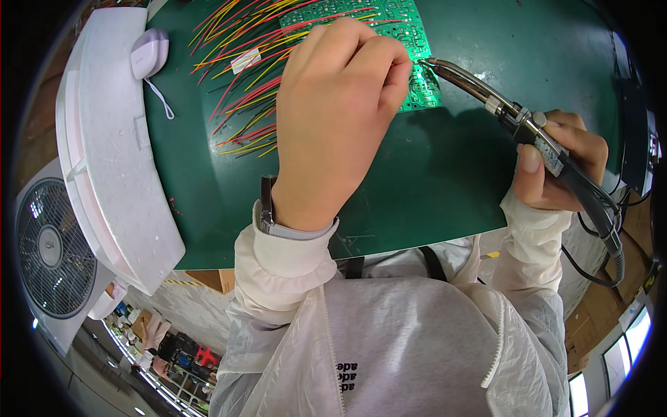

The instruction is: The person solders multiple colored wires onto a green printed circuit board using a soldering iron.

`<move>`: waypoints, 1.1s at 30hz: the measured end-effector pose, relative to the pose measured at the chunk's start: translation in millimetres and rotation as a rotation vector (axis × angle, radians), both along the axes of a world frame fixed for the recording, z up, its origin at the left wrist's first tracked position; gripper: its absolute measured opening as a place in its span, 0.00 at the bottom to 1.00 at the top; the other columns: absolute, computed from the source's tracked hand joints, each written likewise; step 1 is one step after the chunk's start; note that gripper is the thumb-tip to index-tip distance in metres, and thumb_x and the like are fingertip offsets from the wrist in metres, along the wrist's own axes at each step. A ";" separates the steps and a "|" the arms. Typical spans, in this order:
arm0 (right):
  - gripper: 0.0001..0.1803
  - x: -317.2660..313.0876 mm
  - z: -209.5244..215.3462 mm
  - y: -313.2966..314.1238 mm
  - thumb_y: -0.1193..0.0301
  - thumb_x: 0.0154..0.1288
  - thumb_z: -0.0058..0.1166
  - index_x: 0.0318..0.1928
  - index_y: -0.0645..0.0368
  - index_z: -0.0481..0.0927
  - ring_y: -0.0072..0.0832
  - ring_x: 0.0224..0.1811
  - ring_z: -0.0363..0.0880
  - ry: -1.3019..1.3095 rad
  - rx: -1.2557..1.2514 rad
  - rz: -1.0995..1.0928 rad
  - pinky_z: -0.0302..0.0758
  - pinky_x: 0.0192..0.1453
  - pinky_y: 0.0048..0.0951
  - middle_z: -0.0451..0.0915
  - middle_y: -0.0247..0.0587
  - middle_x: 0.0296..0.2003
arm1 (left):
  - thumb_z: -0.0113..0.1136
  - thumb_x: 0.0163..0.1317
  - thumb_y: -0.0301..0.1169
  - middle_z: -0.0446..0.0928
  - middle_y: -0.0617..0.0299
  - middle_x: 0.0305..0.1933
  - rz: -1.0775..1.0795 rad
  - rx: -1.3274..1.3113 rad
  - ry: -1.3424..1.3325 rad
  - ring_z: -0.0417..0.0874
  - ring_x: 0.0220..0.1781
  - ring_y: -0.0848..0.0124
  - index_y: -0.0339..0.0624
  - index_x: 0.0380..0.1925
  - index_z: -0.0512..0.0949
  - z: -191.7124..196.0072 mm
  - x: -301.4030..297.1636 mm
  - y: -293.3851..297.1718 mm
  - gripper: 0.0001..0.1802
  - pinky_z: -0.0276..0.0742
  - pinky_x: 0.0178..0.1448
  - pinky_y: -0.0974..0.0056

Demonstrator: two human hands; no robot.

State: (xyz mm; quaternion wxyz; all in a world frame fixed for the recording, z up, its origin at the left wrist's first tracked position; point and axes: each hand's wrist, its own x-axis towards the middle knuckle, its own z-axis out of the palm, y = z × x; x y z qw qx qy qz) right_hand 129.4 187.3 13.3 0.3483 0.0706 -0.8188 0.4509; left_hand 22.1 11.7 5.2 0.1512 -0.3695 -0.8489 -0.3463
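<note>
A green circuit board (410,35) lies at the far middle of the table, with many red, yellow and black wires (240,90) fanning out to its left. My left hand (337,104) is over the board's near part, thumb and forefinger pinched; a bit of red wire shows at the fingertips, the rest hidden by the hand. Wrapped around the handle of a soldering iron (479,90) with a thin feed tube along it, my right hand (577,156) is at the right. The iron's tip touches or nearly touches the board beside my left fingertips.
A green mat (417,201) covers the table. On the left stand a long white foam block (114,139), a small pale purple case with a strap (149,54) and a fan (52,243). A black cable (590,278) loops down at the right. A white label (245,61) lies among the wires.
</note>
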 end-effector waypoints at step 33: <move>0.16 -9.5 -14.7 3.5 0.81 0.46 0.58 0.35 0.67 0.67 0.20 0.21 0.72 0.201 -0.128 -0.184 0.69 0.28 0.17 0.75 0.43 0.25 | 0.62 0.45 0.28 0.69 0.55 0.34 -0.017 -0.069 0.072 0.71 0.39 0.62 0.37 0.37 0.72 -2.4 16.6 -2.8 0.17 0.67 0.43 0.64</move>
